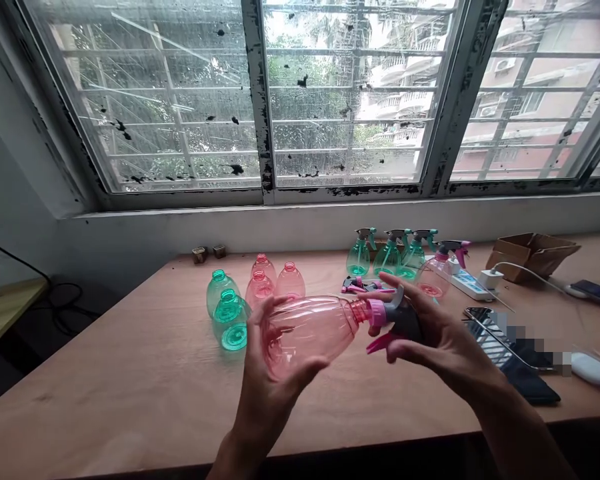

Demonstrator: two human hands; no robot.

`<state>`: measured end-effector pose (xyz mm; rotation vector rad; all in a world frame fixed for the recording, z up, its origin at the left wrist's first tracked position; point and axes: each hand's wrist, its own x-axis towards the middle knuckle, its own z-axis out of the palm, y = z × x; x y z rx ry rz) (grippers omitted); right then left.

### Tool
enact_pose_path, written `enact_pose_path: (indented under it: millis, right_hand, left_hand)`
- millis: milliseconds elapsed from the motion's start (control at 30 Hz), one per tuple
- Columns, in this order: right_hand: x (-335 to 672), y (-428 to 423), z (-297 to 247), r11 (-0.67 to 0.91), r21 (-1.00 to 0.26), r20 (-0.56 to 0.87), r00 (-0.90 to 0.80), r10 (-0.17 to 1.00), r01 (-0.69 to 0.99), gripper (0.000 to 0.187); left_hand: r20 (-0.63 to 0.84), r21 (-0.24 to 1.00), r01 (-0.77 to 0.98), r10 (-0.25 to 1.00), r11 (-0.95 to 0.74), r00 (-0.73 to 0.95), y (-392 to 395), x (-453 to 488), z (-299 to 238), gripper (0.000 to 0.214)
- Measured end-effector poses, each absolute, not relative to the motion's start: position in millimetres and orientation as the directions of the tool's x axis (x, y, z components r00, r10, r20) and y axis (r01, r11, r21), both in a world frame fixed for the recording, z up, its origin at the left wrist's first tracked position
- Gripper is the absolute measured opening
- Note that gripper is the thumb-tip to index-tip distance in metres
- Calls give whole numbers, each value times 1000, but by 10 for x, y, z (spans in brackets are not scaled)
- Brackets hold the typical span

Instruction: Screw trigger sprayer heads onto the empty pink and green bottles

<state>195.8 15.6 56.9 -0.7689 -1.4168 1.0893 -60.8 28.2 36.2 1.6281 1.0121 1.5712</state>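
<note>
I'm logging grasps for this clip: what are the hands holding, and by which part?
One pink spray bottle, held sideways: the left hand wraps its body, the right hand grips the grey trigger head.

Pink translucent spray bottle (313, 328), horizontal, grey-pink trigger head (395, 319) attached.

No text, label, brand, number or sign can be read. The bottle (310, 330), in the grip of the left hand (267, 377) and the right hand (440, 340), shows only plain pink plastic. The screen of the phone (485, 330) on the counter (130, 373) is partly pixelated, and what it shows cannot be made out. The box (533, 252) and the power strip (467, 285) are too small and blurred to tell whether they carry any print.
</note>
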Motion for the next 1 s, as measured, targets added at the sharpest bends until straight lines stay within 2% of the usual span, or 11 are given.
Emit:
enact_pose_path:
  millis: [67,167,233,400,467,533,600,667,800,1000]
  right_hand:
    - [1903,176,556,355,-931,358,-39,933,-82,53]
    - [1889,166,529,330,-938,339,-76,938,-109,33]
    - [1896,141,528,325,-938,338,-104,935,-123,31]
    - [1878,100,571,396,-918,395,-86,914,-4,28]
    - [1871,90,576,407,-912,402,-89,911,41,26]
    - [1874,73,573,411,-909,407,-72,911,66,27]
    - [1885,53,569,410,-909,406,-67,912,70,30]
    - [1899,39,571,416,-906,410,-74,909,84,31]
    - [1931,55,578,440,-887,436,-59,898,140,29]
    - [1971,108,546,302,-951,308,-110,945,-68,31]
  left_hand:
    - [599,790,140,800,-597,38,268,-627,350,96]
    - [708,671,196,697,-715,114,272,-678,345,104]
    - [702,655,255,698,-711,143,292,-717,341,106]
    - [538,745,351,822,-567,185,339,-810,335,104]
    - [518,760,291,812,-581,267,331,-848,354,111]
    - [526,781,171,780,-601,340,312,-886,385,108]
    - [534,805,74,774,-588,342,295,-921,420,97]
    - [511,831,56,798,-554,321,288,-956,452,92]
    - [482,808,179,805,-561,346,287,-1030,489,95]
    - [516,647,429,776,-630,361,251,-1101,474,97]
